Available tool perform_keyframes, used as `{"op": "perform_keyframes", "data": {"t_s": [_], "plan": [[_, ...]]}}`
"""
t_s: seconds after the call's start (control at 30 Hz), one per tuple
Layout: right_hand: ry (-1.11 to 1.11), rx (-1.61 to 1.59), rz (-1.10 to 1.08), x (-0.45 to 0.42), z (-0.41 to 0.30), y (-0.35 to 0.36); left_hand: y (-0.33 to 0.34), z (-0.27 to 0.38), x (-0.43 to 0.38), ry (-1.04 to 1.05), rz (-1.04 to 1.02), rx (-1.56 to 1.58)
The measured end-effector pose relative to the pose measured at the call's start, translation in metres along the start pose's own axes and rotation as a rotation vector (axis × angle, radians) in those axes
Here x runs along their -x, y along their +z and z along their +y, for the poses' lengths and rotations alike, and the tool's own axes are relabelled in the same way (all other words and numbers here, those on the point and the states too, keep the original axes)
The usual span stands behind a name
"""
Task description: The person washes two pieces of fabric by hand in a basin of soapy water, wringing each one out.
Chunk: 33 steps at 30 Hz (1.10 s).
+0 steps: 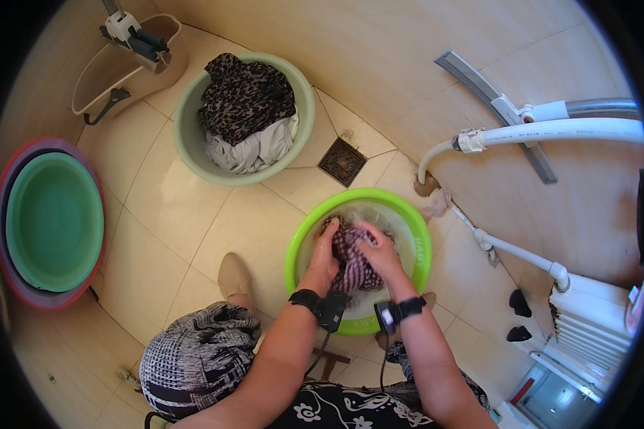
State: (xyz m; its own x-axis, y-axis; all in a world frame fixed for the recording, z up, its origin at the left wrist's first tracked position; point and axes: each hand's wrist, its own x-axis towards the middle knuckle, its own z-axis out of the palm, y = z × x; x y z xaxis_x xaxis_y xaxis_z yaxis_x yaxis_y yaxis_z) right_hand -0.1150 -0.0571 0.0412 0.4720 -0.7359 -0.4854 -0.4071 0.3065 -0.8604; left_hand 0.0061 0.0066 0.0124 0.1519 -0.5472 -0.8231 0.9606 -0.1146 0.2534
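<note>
A round basin with a lime-green rim (295, 252) stands on the floor right in front of me, holding cloudy, sudsy water. In it lies a bunched dark-red and white checked cloth (354, 263), wet and partly in the water. My left hand (324, 254) grips the cloth's left side, thumb on top. On the other side my right hand (378, 249) has its fingers curled into the fabric; it is slightly blurred. Each wrist wears a black strap with a small cabled device.
A pale green tub (185, 145) holds leopard-print fabric (247, 96) and white cloth (257, 147). Nested basins (53, 220) lean at the left wall. A floor drain (343, 162), mop bucket (155, 80), squeegee (472, 80), white hose (558, 134) and radiator (590, 311) are around me.
</note>
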Motion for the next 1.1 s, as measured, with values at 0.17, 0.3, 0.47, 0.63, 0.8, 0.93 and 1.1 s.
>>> {"op": "perform_keyframes", "data": {"t_s": [0.17, 0.3, 0.47, 0.63, 0.8, 0.93, 1.1], "plan": [[-0.219, 0.350, -0.093, 0.042, -0.057, 0.034, -0.001, -0.008, 0.004, -0.015, -0.151, -0.004], [-0.194, 0.765, 0.324, -0.009, -0.008, 0.000, 0.017, -0.042, 0.006, -0.144, 0.049, -0.113], [-0.169, 0.405, 0.136, 0.028, -0.030, 0.032, -0.007, -0.015, 0.003, -0.222, 0.102, -0.200], [-0.161, 0.597, 0.261, 0.010, 0.003, 0.017, 0.010, -0.035, 0.007, -0.112, 0.128, -0.397], [0.061, 0.671, 0.140, -0.018, 0.033, -0.040, 0.003, -0.033, -0.009, -0.179, -0.029, -0.351], [-0.095, 0.560, 0.462, -0.011, 0.030, -0.019, -0.020, -0.010, -0.019, 0.495, 0.046, -0.930], [0.122, 0.931, -0.084, -0.011, 0.043, -0.022, -0.036, -0.003, -0.021, 0.086, -0.033, -1.560]]}}
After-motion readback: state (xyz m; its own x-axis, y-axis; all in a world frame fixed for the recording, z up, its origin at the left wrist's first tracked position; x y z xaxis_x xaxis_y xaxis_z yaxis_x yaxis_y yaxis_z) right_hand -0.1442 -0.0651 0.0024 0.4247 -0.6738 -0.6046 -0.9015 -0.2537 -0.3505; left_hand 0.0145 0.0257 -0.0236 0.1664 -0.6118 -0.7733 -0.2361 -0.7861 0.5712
